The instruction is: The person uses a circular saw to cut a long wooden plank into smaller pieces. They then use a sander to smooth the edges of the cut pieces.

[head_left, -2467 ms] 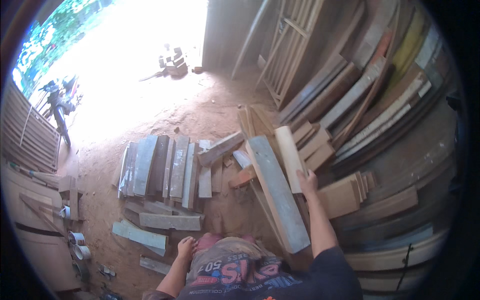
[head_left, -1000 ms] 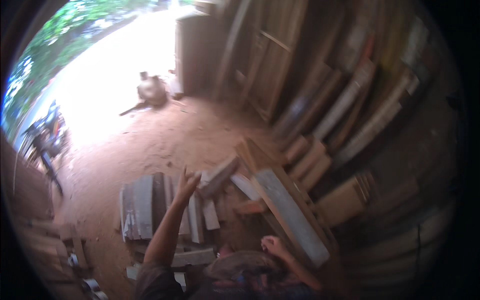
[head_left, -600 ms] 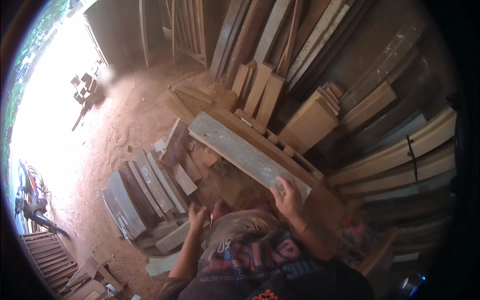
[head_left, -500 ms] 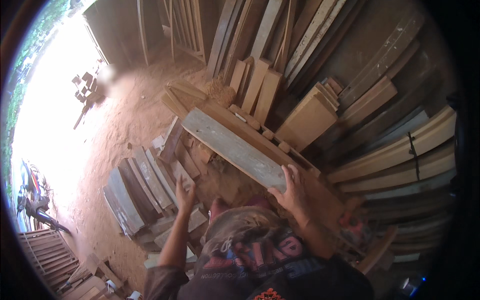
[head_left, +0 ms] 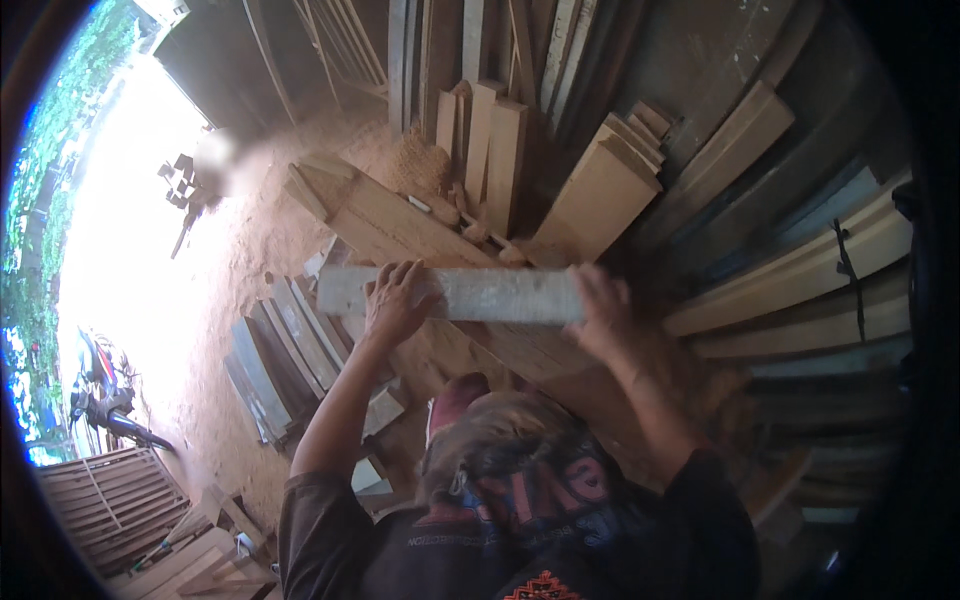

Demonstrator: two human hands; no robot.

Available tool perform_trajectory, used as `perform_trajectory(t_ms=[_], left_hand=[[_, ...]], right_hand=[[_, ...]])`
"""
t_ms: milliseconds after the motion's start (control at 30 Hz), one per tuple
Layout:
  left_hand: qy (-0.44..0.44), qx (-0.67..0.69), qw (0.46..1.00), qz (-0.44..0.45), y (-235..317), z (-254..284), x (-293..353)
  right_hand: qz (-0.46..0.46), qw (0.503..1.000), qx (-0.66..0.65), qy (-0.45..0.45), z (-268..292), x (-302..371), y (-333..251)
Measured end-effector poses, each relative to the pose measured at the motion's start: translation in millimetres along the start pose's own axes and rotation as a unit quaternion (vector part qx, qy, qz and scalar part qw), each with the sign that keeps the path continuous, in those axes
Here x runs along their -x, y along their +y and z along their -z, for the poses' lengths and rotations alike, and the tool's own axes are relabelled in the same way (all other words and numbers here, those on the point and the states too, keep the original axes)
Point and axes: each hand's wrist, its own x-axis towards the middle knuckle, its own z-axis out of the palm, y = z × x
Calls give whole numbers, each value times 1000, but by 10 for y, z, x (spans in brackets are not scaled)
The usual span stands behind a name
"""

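A grey, weathered wooden plank lies crosswise in front of me, over a long wooden bench. My left hand grips it left of its middle, fingers over the far edge. At the plank's right end, my right hand holds on, slightly blurred. The thumbs are on the near side. The underside of the plank is hidden.
Several cut boards lie stacked on the sandy ground to the left. Tall planks lean against the far wall, beside a pile of shavings. Curved timbers rest at the right. A motorbike stands far left.
The plank has turned from slanting along the bench to lying crosswise. My left hand, free before, has come up and taken hold of it. My right hand stays at its right end.
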Motion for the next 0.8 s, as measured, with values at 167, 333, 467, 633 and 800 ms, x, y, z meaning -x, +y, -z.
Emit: perform_trajectory(t_ms=[167, 333, 467, 633, 800], left_hand=[[-64, 54, 991, 102, -191, 74, 610], [-172, 446, 839, 260, -114, -272, 1240], [-140, 654, 713, 209, 222, -636, 1516], [-129, 697, 652, 268, 666, -765, 1657], [-77, 393, 854, 332, 955, -561, 1821]], right_hand=[[-101, 978, -48, 178, 433, -215, 682], [-110, 961, -252, 32, 80, 250, 10], [-117, 919, -359, -111, -498, 747, -1021], [-37, 951, -290, -104, -532, 1076, -1552], [-108, 907, -379, -149, -450, 1225, -1666]])
